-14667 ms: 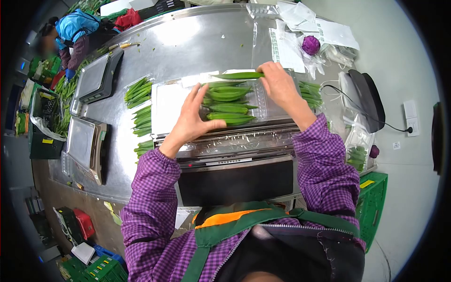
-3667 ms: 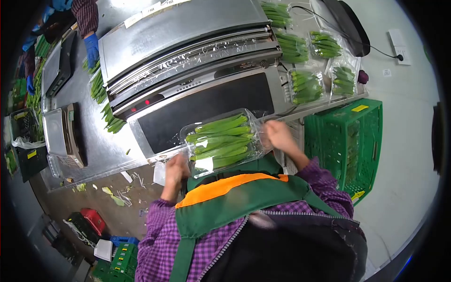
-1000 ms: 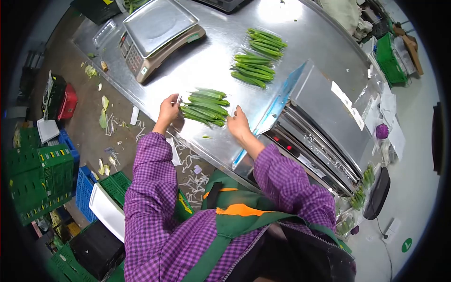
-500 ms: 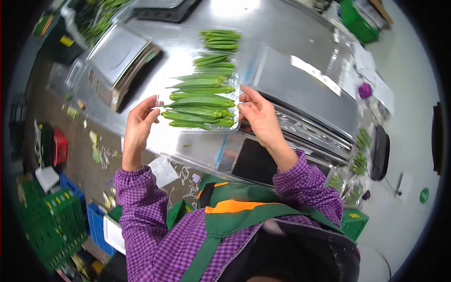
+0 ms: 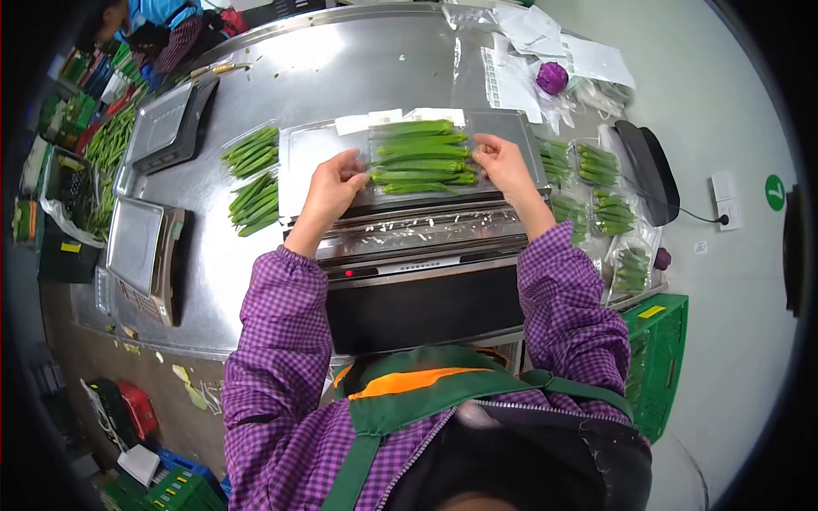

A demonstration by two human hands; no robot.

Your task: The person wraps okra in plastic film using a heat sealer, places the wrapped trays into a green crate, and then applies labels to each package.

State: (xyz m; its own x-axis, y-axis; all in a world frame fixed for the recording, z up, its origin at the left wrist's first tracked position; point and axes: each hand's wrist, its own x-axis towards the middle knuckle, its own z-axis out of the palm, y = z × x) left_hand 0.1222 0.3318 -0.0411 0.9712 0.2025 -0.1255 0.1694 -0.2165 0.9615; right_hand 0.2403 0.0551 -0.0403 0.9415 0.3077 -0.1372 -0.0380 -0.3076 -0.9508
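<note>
A clear tray of green okra point(image 5: 422, 157) is between my two hands, over the flat metal top of a wrapping machine point(image 5: 319, 157). My left hand point(image 5: 335, 189) pinches the tray's left edge, thumb and fingers close together. At the right edge, my right hand point(image 5: 504, 167) grips the tray between thumb and fingertips. The okra pods lie side by side across the tray. Just below the tray runs a slot with shiny film, and a red light point(image 5: 348, 273) glows on the machine's front.
Two okra trays point(image 5: 254, 204) lie left of the machine. Scales point(image 5: 136, 247) stand further left. Several wrapped okra packs point(image 5: 613, 213) sit at the right, near a purple cabbage point(image 5: 552, 78) and papers. Another person point(image 5: 162, 25) is at the upper left. A green crate point(image 5: 660, 358) stands lower right.
My view has turned to the right. Both hands have carried the okra tray from the steel table to over the machine's top, leaving the other two trays on the table.
</note>
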